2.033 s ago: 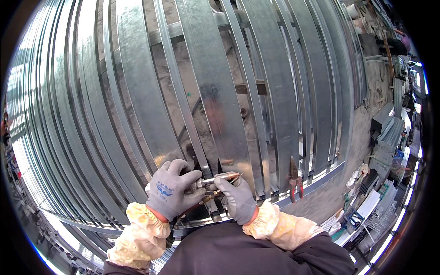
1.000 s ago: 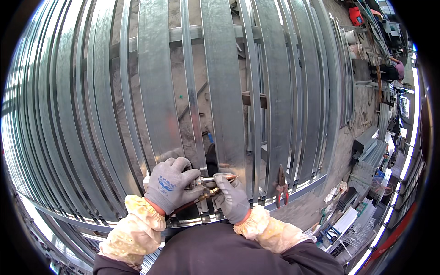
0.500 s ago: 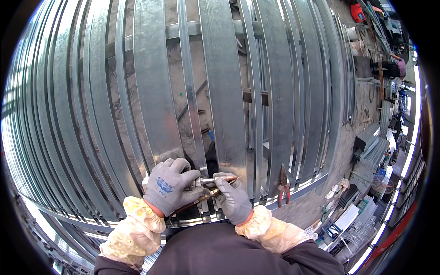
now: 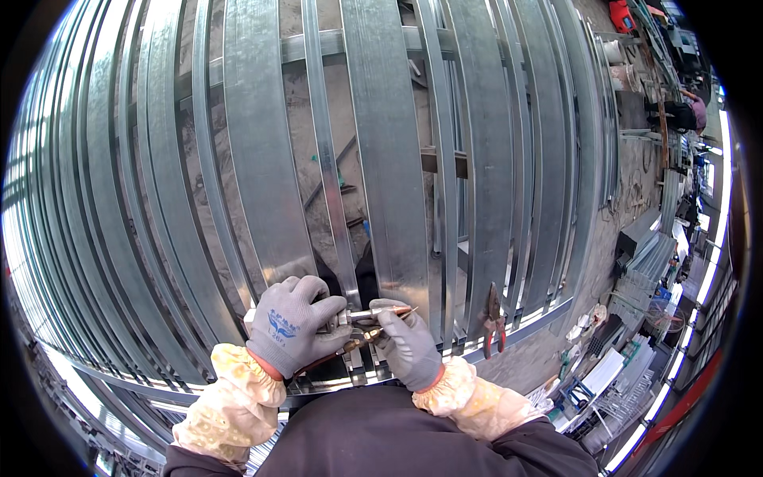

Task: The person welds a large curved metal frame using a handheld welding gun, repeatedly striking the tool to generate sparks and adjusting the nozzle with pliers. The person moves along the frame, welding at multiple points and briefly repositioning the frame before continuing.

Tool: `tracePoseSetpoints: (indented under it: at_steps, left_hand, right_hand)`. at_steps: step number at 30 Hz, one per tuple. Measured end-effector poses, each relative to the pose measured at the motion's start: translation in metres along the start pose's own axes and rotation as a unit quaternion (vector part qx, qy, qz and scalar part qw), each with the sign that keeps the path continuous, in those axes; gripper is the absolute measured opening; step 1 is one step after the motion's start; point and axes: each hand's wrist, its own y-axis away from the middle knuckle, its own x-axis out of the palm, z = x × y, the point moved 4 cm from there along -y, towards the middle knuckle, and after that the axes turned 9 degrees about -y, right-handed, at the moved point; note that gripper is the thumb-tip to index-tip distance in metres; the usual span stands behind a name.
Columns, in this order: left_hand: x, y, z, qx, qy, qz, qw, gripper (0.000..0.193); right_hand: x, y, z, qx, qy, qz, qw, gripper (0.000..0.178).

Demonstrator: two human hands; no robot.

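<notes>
From here I see the tool (image 4: pixel 362 315) lying left to right between my fingers, my left hand (image 4: pixel 292 322) curled round its left end, my right hand (image 4: pixel 409 346) pinching it near the copper tip (image 4: pixel 404 310).

The left grip (image 4: pixel 292 327) hides the rear of a coppery-tipped metal tool (image 4: pixel 362 315), and the right grip (image 4: pixel 410 350) covers part of its length; whether the brass-coloured piece (image 4: pixel 354 344) below joins it cannot be told. The dark top (image 4: pixel 381 433) hides some of the near edge of the metal frame (image 4: pixel 531 324). The steel bars (image 4: pixel 389 159) run off past the picture's top. Beyond the frame's right edge, a person (image 4: pixel 699 113) is too small for details.
</notes>
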Motion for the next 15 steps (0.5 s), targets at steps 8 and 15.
tracePoseSetpoints:
  at_steps: [8,15]
  left_hand:
    - [0.0008,0.0004,0.0006,-0.006,0.004,0.005,1.0,0.037]
    - [-0.0003,-0.0016,0.0007,-0.006,0.004,0.015,1.0,0.037]
  right_hand:
    - [-0.0033,-0.0018,0.0025,-0.027,0.036,-0.025,0.999,0.023]
    - [-0.0019,0.0006,0.006,0.007,0.001,0.003,1.0,0.026]
